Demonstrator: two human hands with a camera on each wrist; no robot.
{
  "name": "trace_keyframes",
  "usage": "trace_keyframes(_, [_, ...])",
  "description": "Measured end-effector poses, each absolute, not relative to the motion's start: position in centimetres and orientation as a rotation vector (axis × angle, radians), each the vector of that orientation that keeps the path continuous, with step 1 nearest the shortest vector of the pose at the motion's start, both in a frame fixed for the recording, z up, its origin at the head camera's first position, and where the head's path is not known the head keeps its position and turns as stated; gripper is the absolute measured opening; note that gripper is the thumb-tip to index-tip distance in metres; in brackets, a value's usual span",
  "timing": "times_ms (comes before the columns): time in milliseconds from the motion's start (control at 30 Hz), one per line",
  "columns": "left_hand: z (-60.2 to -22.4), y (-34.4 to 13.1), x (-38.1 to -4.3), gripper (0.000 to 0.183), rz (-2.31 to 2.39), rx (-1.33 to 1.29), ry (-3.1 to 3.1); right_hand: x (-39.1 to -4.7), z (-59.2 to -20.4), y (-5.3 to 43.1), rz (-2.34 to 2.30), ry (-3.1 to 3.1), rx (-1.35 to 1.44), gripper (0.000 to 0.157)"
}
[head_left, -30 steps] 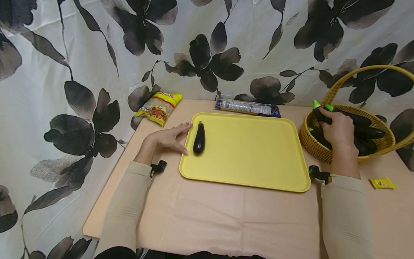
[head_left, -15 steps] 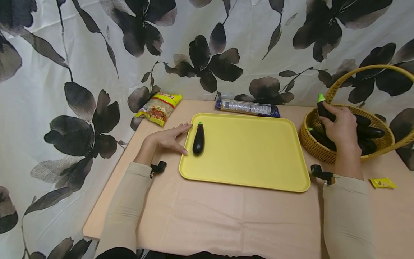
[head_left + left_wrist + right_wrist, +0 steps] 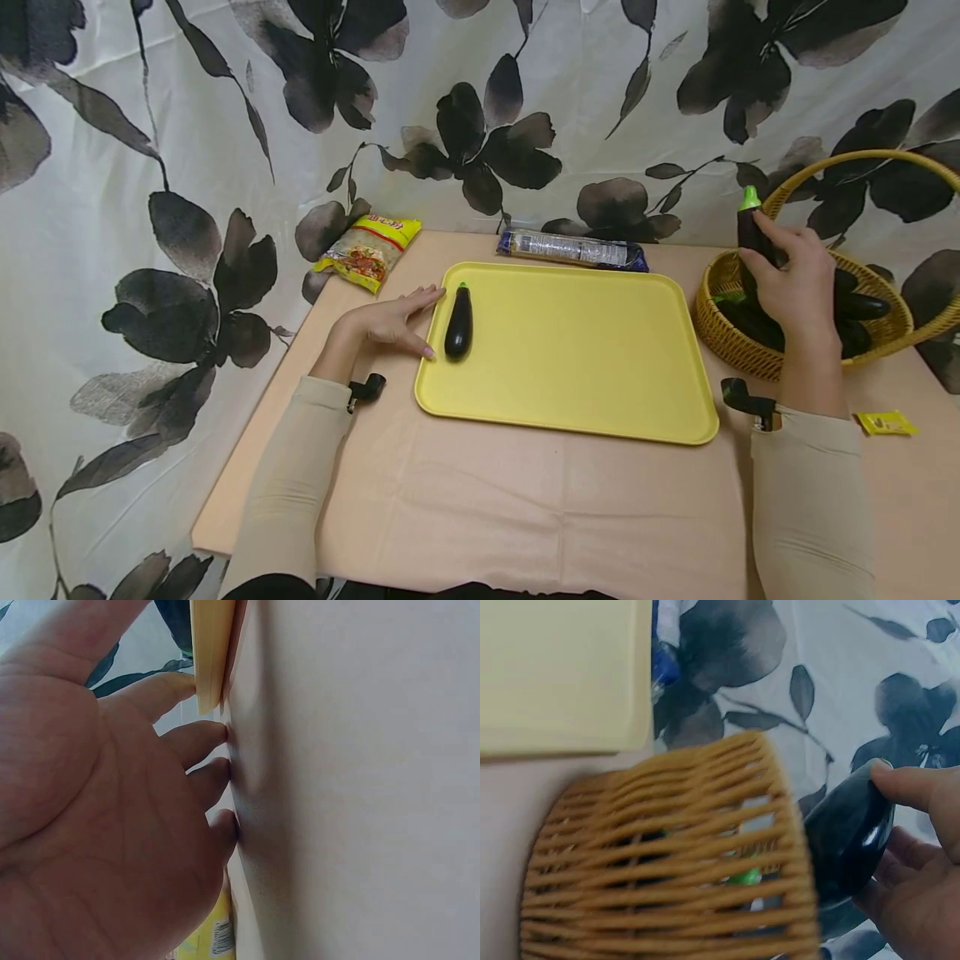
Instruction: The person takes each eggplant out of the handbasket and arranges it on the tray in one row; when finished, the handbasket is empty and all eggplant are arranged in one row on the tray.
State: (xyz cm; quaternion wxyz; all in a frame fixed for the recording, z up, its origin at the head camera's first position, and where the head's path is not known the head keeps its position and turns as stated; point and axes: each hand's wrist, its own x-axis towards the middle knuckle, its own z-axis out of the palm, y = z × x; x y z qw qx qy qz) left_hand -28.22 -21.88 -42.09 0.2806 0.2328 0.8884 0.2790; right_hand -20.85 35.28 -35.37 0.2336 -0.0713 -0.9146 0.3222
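Note:
My right hand [image 3: 798, 275] grips a dark eggplant [image 3: 756, 233] with a green stem end, held over the wicker basket [image 3: 738, 354]. In the right wrist view, thumb and fingers pinch this eggplant [image 3: 847, 836] beside the basket's rim. Several more eggplants [image 3: 862, 307] lie inside the basket, partly hidden by the hand. At the left, my left hand [image 3: 386, 322] rests with spread fingers against the edge of the yellow tray [image 3: 577, 358]. One eggplant [image 3: 459, 323] lies on the tray near that edge. In the left wrist view the fingertips touch the tray's rim [image 3: 210, 656] and the table.
Behind the tray lies a long dark-blue packet [image 3: 573, 248]. A yellow and clear food bag [image 3: 369, 252] sits at the back left. To the right is a small yellow sachet [image 3: 887, 423]. A floral curtain [image 3: 465, 100] hangs behind the table, and the basket's handle [image 3: 840, 158] arches high.
My right hand has lifted the eggplant upward out of the basket, turning it more upright. The left hand and the tray stay in place.

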Motion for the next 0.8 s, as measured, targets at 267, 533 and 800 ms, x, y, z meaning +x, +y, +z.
trace_keyframes(267, [-42.2,-22.0,-28.3,0.130,0.737,0.628,2.371,-20.6,-34.9,33.5,0.978,-2.463,-0.147,0.053])
trace_keyframes(533, [-42.3,-22.0,-28.3,0.130,0.723,0.638,2.377,-20.7,-34.8,31.5,1.108,-2.430,-0.034,0.052])
trace_keyframes(800, [-42.1,-22.0,-28.2,0.129,0.729,0.628,2.385,-20.8,-34.4,29.0,1.183,-2.407,0.097,0.044])
